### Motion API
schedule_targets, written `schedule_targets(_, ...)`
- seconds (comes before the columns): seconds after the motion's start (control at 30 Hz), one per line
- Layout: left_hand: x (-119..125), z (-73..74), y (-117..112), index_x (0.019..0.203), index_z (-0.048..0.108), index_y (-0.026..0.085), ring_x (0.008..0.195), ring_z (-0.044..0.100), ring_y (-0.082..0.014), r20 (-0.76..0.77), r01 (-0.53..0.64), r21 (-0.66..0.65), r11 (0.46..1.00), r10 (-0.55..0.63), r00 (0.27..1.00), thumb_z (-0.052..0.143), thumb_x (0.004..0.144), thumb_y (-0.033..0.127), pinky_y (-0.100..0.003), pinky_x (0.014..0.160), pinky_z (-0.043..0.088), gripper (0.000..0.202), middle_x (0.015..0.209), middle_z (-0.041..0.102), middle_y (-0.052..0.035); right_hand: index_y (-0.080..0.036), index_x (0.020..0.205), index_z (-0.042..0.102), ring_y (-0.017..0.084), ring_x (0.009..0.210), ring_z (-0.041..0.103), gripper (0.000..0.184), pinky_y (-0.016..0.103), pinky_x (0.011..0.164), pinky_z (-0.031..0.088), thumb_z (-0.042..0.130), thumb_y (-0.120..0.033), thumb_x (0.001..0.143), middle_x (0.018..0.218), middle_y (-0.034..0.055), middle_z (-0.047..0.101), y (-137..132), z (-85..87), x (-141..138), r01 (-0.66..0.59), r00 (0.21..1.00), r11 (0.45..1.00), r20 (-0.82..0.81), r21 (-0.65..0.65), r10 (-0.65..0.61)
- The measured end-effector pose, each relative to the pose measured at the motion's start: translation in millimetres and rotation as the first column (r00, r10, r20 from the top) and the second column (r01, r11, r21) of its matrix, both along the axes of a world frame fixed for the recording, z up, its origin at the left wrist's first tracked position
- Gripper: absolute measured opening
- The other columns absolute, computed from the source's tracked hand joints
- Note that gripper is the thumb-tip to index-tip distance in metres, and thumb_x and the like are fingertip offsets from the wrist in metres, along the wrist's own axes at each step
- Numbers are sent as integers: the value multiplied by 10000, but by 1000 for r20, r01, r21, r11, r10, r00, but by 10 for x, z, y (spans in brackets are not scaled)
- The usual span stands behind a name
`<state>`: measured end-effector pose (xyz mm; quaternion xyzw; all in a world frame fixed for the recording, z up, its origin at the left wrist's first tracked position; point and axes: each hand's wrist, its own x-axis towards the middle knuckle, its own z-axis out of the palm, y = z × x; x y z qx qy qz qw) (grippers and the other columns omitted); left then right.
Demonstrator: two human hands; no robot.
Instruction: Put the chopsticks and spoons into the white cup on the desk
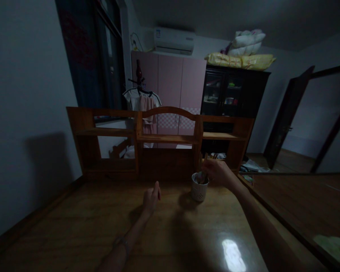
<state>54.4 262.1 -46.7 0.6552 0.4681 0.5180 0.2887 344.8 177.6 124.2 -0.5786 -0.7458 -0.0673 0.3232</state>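
A small white perforated holder cup (198, 192) stands on the wooden desk (170, 230), near the desk's back shelf. My right hand (217, 172) hovers just above the cup's rim, fingers pinched round thin stick-like things that rise from the cup; they look like chopsticks or pencils, too dark to name. My left hand (151, 197) rests on the desk to the left of the cup, loosely curled, thumb up, with nothing visible in it.
A wooden shelf unit (158, 139) with open compartments runs along the desk's back edge. Behind it are a clothes stand, a pink wardrobe (170, 83), a dark cabinet (232, 94) and an open door at the right. A wall borders the desk's left side.
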Motion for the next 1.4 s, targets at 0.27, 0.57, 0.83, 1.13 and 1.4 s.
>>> schedule_targets(0.27, 0, 6, -10, 422, 467, 204, 441, 487, -135, -3, -14, -4, 1000, 14, 1000, 285, 914, 559, -250, 539, 333, 634, 404, 462, 13, -216, 809, 735, 197, 718, 668, 175, 236, 608, 427, 584, -147, 756, 766, 42, 726, 31, -167, -111, -24, 999, 993, 23, -111, 27)
schedule_targets(0.57, 8, 5, 1, 426, 463, 204, 452, 492, -137, -3, -5, -6, 1000, 5, 1000, 281, 916, 558, -249, 544, 339, 631, 414, 459, 11, -184, 807, 728, 187, 710, 669, 181, 238, 629, 460, 551, -151, 787, 757, 45, 719, 68, -361, -158, -79, 993, 991, -100, -112, 68)
schedule_targets(0.83, 3, 6, 6, 417, 464, 205, 437, 476, -138, -6, -4, -11, 1000, 4, 1000, 289, 909, 557, -247, 519, 326, 629, 398, 456, 7, -186, 881, 714, 170, 720, 647, 174, 233, 631, 472, 580, -271, 809, 793, 26, 712, 150, -431, -180, -178, 951, 981, -270, -74, 152)
schedule_targets(1.13, 2, -9, 12, 424, 469, 198, 450, 494, -139, -2, -6, -29, 1000, 6, 1000, 296, 914, 550, -246, 526, 330, 627, 410, 464, 6, -194, 946, 691, 189, 835, 664, 210, 262, 728, 493, 613, -335, 812, 899, 37, 717, 116, -424, -208, -236, 908, 970, -370, -57, 199)
schedule_targets(1.4, -2, 3, 2, 428, 477, 201, 454, 501, -143, -12, -14, -24, 1000, 14, 1000, 291, 912, 553, -249, 532, 336, 627, 414, 481, 1, -194, 1011, 654, 196, 831, 666, 252, 294, 735, 525, 581, -376, 852, 933, 61, 702, 62, -371, -283, -142, 908, 987, -388, 74, 160)
